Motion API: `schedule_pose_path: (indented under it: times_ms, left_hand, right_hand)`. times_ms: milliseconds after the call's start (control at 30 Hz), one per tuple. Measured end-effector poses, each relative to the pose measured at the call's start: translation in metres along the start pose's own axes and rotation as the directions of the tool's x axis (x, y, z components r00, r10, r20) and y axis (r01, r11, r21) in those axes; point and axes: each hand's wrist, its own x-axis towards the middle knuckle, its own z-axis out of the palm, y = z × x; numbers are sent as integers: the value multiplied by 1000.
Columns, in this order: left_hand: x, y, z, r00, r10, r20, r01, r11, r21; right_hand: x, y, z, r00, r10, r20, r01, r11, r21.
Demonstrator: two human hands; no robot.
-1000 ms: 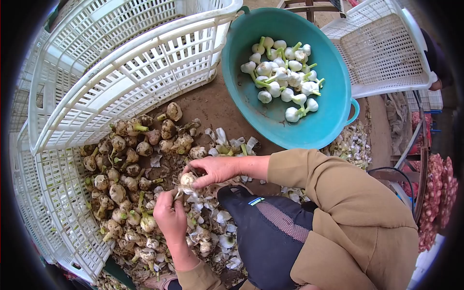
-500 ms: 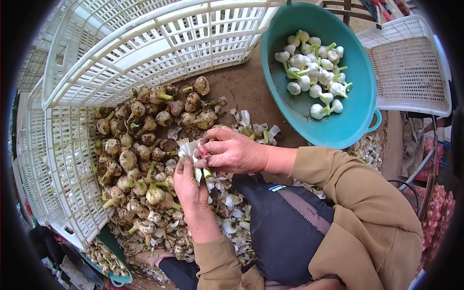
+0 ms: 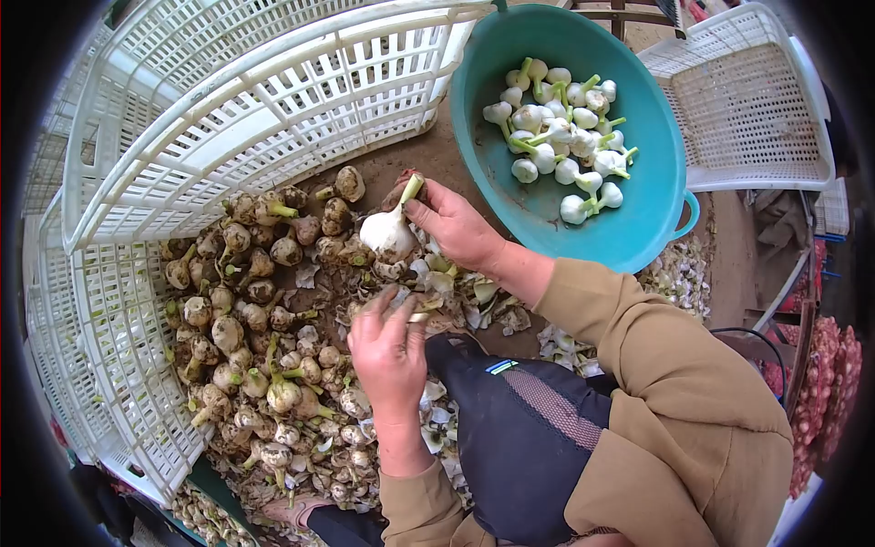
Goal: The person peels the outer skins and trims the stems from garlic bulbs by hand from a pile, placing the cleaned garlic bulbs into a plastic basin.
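A peeled white garlic bulb (image 3: 386,235) hangs from my right hand (image 3: 453,226), its short green stem pinched between thumb and fingers. Something reddish-brown shows behind those fingers; its shape is hidden. My left hand (image 3: 387,351) is below and apart from the bulb, its fingers curled. A small pale bit (image 3: 417,317) shows at its fingertips, too unclear to name. Just past both hands lies a heap of soil-stained garlic bulbs (image 3: 228,335), with loose papery skins (image 3: 483,292) scattered near my right wrist.
A teal basin (image 3: 597,242) holding several clean white garlic bulbs (image 3: 565,137) stands at the upper right. White plastic crates (image 3: 264,109) rise along the left and top. Another white crate (image 3: 743,109) sits beyond the basin. Red net sacks (image 3: 825,374) are at far right.
My hands were together at a bulb with white skin peeled back. Now they are apart: my right hand has moved up with the bare bulb, my left is lower. The view has shifted slightly.
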Motion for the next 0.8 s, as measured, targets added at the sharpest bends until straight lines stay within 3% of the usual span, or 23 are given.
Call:
schedule_pose_path:
  times_ms: [67, 100, 133, 200, 233, 300, 400, 467, 533, 567, 600, 733, 800]
  left_hand:
    - [10, -2, -6, 953, -143, -267, 80, 969, -232]
    - [16, 1, -14, 940, -156, -303, 98, 975, -198]
    - [19, -5, -15, 946, -139, -294, 85, 978, -189]
    - [26, -8, -18, 979, -54, -198, 24, 989, -149]
    - [27, -8, -16, 976, -31, -218, 8, 994, -109]
    - [25, -13, -13, 975, -47, -218, 27, 995, -96]
    - [23, -12, -9, 977, -31, -210, 17, 998, -67]
    - [23, -12, -7, 991, 4, -132, 17, 987, 157]
    - [21, -12, -8, 999, -12, -35, 18, 986, 165]
    - [17, -14, -11, 1000, 3, 21, -6, 990, 142]
    - [3, -17, -13, 996, 33, 84, -37, 998, 50]
    - [-30, -28, -22, 974, -81, 211, 75, 997, 37]
    - [-46, -46, -25, 971, -157, 178, 130, 979, 156]
  right_hand:
    - [-7, -8, 1, 998, 21, 65, -17, 998, -58]
    - [-9, -11, 3, 994, 15, 112, -1, 993, -122]
    - [-11, -7, 7, 992, 31, 126, -25, 998, -50]
    - [-13, -6, 14, 986, 50, 158, -31, 992, -120]
    - [-14, -9, 20, 988, 2, 157, 18, 992, -127]
    - [-12, -9, 21, 931, -272, 244, 358, 808, -468]
    - [-12, -12, 23, 918, -299, 261, 391, 792, -468]
    - [-13, -8, 20, 906, -317, 280, 418, 764, -492]
    - [-14, -5, 17, 991, -79, 107, 119, 886, -449]
    - [-11, -3, 19, 999, 12, -50, -21, 986, -167]
    - [-4, -2, 8, 964, 200, -173, -212, 976, -53]
    - [-1, 6, 0, 936, 321, -147, -309, 946, 99]
    - [-5, -5, 3, 819, 558, -135, -516, 819, 251]
